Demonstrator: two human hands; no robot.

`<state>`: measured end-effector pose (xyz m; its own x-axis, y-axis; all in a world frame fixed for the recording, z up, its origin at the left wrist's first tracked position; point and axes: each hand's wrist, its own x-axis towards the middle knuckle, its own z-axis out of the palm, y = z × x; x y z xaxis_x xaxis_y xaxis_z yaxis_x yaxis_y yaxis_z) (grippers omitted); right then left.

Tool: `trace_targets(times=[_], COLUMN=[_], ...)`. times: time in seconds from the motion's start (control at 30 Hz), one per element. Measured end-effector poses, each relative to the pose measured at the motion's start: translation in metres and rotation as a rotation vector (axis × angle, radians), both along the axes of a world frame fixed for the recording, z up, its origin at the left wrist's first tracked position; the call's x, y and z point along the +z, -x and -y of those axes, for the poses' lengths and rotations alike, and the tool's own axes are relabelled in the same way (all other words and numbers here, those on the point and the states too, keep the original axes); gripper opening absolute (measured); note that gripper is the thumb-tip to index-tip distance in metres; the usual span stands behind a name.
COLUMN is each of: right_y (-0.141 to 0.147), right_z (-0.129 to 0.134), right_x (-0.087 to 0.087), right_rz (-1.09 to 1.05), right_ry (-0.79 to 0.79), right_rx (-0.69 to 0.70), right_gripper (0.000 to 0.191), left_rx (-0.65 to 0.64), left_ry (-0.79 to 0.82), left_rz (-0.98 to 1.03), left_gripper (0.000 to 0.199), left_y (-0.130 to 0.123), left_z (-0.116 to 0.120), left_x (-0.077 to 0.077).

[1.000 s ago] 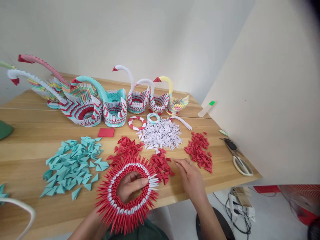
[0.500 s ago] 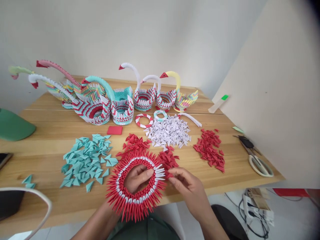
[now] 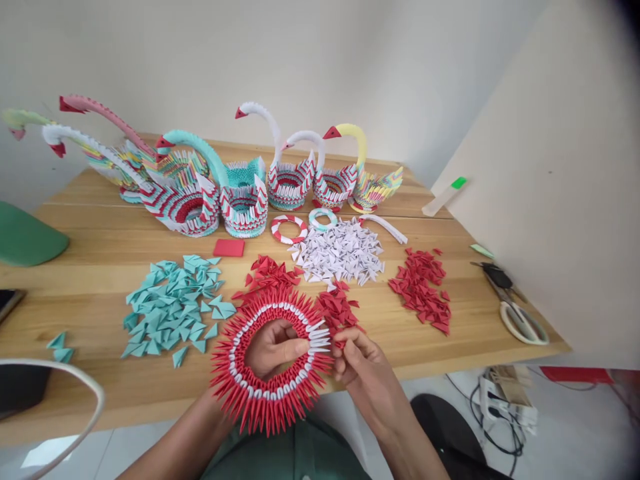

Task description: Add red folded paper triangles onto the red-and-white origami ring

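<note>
My left hand grips a spiky ring of folded paper pieces, its thumb inside the opening and pressed on the right-hand rim. The ring is red with a white row, and several white points stick out on its right side. Just right of those points, my right hand pinches a small red folded paper triangle. Close behind the ring lie two heaps of red paper triangles, one at the left and one at the right.
Teal triangles are piled at left, white ones behind the ring, more red ones at right. Finished paper swans line the back. Scissors lie near the right edge; a white cable arcs at lower left.
My right hand has turned, its fingers now more curled around the red triangle beside the ring. The left hand keeps its hold on the ring. The whole view has shifted slightly.
</note>
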<state>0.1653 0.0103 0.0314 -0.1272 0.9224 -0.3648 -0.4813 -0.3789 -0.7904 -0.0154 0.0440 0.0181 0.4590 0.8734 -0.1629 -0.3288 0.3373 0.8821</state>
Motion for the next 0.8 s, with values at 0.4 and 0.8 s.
trace_targets(times=[0.4, 0.8], right_y=[0.001, 0.003], right_z=[0.001, -0.002], right_x=[-0.009, -0.011], right_rz=[-0.039, -0.025], right_ry=[-0.044, -0.038], right_rx=[0.053, 0.038], right_gripper=[0.022, 0.024], left_rx=[0.02, 0.021], left_ry=[0.254, 0.259], left_rz=[0.046, 0.054], left_gripper=[0.044, 0.04], left_y=[-0.003, 0.0], left_z=[0.002, -0.001], left_x=[0.002, 0.015])
